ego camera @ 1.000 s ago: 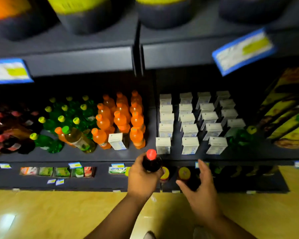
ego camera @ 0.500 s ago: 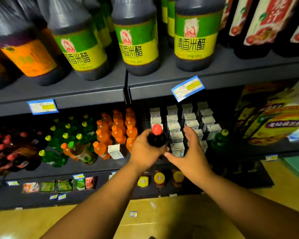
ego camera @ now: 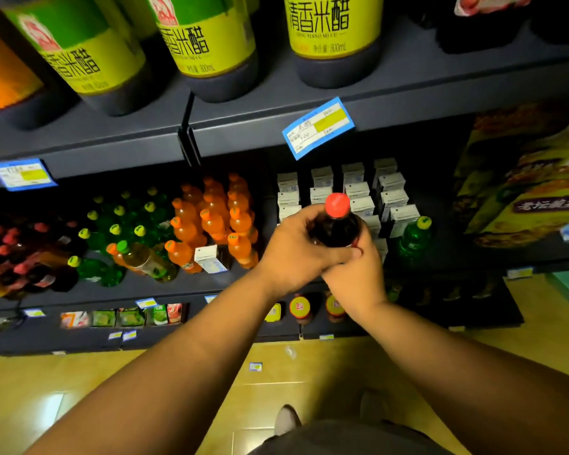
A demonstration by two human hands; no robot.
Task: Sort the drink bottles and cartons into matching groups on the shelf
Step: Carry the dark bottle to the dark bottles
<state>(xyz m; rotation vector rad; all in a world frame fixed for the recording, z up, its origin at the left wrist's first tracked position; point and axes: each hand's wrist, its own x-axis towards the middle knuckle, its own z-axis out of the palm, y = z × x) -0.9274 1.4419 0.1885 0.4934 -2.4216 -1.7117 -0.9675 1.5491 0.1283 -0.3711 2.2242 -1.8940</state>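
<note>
A dark cola bottle [ego camera: 335, 226] with a red cap is held upright in front of the middle shelf. My left hand [ego camera: 293, 252] grips its left side and my right hand [ego camera: 358, 270] wraps its lower right side. Behind it stand rows of white cartons [ego camera: 393, 200]. One green bottle [ego camera: 413, 238] stands at the right of the cartons. Left of them are orange bottles [ego camera: 214, 215], then green bottles [ego camera: 119, 221], then dark red-capped bottles [ego camera: 10, 254]. A stray white carton [ego camera: 209, 259] and a tipped yellowish bottle [ego camera: 145, 261] lie among the orange ones.
Large vinegar bottles [ego camera: 334, 34] fill the upper shelf, whose edge [ego camera: 243, 139] carries a blue price tag [ego camera: 317, 126]. Yellow packets [ego camera: 526, 178] sit at the right. A lower shelf holds jars [ego camera: 299, 307] and small boxes [ego camera: 125, 318]. Yellow floor [ego camera: 79, 389] lies below.
The cola bottle has risen from the shelf's front edge to in front of the cartons. My right hand came in from open below and now clasps the bottle with the left.
</note>
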